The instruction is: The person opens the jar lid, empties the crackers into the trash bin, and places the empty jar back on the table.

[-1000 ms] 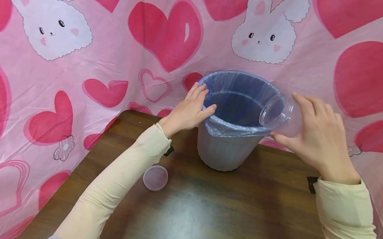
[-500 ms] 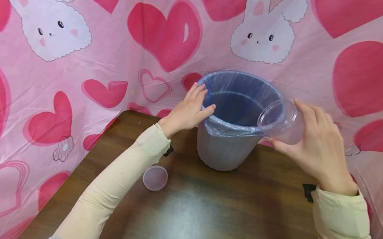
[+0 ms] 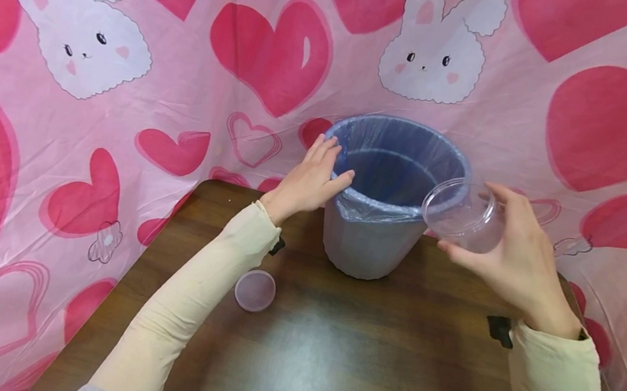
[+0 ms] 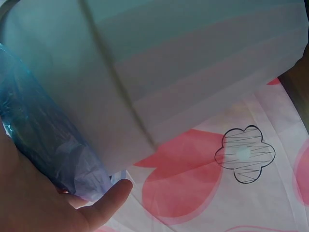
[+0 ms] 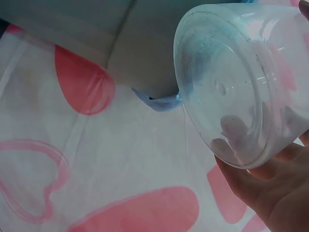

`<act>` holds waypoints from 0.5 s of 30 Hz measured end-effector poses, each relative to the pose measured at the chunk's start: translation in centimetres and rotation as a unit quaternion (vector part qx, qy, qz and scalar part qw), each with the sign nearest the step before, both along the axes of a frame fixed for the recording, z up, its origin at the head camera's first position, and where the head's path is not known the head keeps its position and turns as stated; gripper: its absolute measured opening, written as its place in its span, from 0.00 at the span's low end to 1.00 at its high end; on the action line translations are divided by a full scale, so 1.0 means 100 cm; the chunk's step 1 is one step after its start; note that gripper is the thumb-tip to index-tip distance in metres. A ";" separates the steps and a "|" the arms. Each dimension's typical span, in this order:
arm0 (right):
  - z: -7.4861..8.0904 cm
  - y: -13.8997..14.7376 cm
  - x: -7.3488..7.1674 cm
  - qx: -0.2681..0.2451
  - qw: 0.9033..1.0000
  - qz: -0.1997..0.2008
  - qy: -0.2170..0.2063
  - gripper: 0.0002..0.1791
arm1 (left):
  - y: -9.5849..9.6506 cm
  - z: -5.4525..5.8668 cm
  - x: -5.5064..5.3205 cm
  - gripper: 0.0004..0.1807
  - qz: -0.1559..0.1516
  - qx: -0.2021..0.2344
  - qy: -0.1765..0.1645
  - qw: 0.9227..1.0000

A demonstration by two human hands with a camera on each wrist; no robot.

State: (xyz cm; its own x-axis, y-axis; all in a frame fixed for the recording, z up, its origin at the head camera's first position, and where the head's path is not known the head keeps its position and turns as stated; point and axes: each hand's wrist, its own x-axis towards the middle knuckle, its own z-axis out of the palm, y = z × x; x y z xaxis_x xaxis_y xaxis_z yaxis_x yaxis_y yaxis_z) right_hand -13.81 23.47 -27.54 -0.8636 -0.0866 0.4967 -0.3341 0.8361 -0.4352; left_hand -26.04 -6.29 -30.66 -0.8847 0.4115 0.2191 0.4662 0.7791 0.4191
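In the head view my right hand (image 3: 519, 262) grips a clear plastic jar (image 3: 467, 219) around its side. The jar is tilted, its open mouth facing left at the near right rim of a grey trash can (image 3: 368, 249). The right wrist view shows the jar's round base (image 5: 219, 87), see-through, with fingers behind it. My left hand (image 3: 305, 184) rests on the left rim of the trash can, fingers and thumb extended over the blue bag liner (image 3: 373, 211). In the left wrist view the thumb (image 4: 113, 198) shows beside the liner's folded edge.
A round translucent lid (image 3: 254, 291) lies on the dark wooden table (image 3: 363, 360), left of and nearer than the trash can. A pink cloth (image 3: 355, 62) with hearts and rabbits hangs behind and at both sides.
My right hand has lowered and drawn slightly back with the jar, which has come away from over the trash can's opening and turned more upright. My left hand stays on the rim.
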 end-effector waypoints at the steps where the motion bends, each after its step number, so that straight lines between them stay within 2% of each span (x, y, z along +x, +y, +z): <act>1: -0.002 0.000 0.001 -0.007 1.000 0.000 -0.001 0.54 | 0.000 0.000 0.000 0.41 0.000 0.000 0.000 1.000; 15: -0.028 0.001 0.015 -0.091 0.994 0.047 -0.036 0.53 | 0.001 0.002 0.001 0.41 0.004 -0.002 -0.008 1.000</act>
